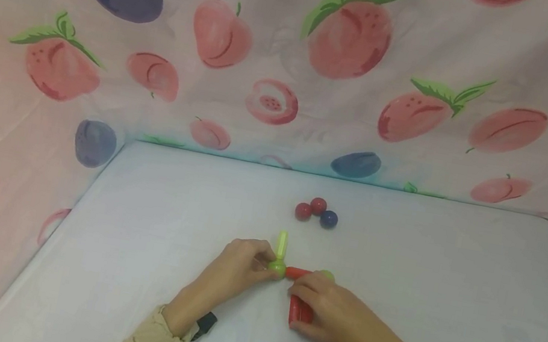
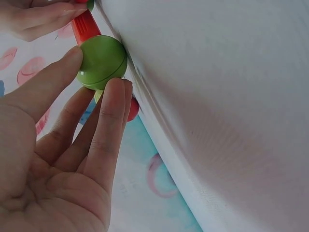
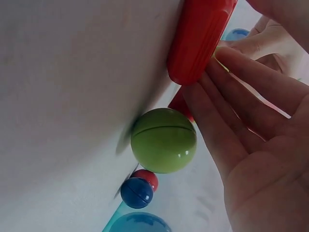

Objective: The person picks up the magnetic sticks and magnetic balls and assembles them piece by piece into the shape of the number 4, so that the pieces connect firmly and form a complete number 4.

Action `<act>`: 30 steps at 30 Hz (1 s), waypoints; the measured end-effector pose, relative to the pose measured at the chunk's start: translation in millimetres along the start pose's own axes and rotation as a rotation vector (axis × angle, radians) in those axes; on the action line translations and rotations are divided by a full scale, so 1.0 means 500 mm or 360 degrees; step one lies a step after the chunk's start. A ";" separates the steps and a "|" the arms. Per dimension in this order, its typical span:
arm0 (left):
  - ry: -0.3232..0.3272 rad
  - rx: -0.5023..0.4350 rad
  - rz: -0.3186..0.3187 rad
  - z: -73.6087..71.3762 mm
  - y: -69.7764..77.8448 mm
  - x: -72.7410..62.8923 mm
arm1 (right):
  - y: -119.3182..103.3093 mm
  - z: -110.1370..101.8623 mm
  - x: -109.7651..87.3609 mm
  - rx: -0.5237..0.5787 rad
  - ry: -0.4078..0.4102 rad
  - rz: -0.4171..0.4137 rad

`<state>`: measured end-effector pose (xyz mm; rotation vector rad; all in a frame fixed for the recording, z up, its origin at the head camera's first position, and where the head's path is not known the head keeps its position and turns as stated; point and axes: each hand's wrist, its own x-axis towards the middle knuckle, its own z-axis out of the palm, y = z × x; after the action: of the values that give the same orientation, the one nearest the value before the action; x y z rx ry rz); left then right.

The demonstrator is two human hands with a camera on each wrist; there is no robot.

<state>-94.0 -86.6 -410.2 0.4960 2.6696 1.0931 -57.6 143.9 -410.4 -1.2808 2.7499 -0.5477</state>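
My left hand [image 1: 237, 268] pinches a green ball [image 2: 102, 62] between thumb and fingertips. A yellow-green stick [image 1: 282, 244] points away from that ball toward the back. From its right side a red stick [image 1: 296, 273] runs to a second green ball [image 3: 164, 140], which sits just beyond the fingers of my right hand [image 1: 337, 313]. Under that hand lie red sticks [image 1: 294, 312] side by side, held between the fingertips and thumb. One of these red sticks [image 3: 198, 43] shows close up in the right wrist view. The hand partly covers them.
Two red balls [image 1: 303, 211] and a blue ball [image 1: 328, 219] sit together farther back on the white table [image 1: 181, 197]. A fruit-patterned cloth [image 1: 274, 43] hangs behind the table and along its left side.
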 end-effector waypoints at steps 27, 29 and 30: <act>-0.0019 -0.0009 -0.0027 0.002 -0.001 0.003 | 0.010 -0.008 0.003 -0.0038 0.0090 -0.0004; -0.0018 -0.0003 -0.0020 0.003 -0.002 0.003 | 0.013 -0.015 0.003 -0.0027 0.0096 0.0007; -0.0015 0.0000 -0.0017 0.003 -0.002 0.003 | 0.014 -0.019 0.003 -0.0019 0.0103 0.0009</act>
<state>-95.2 -85.8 -412.2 0.4855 2.6608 1.0853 -65.6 149.7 -403.9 -1.2799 2.8122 -0.5837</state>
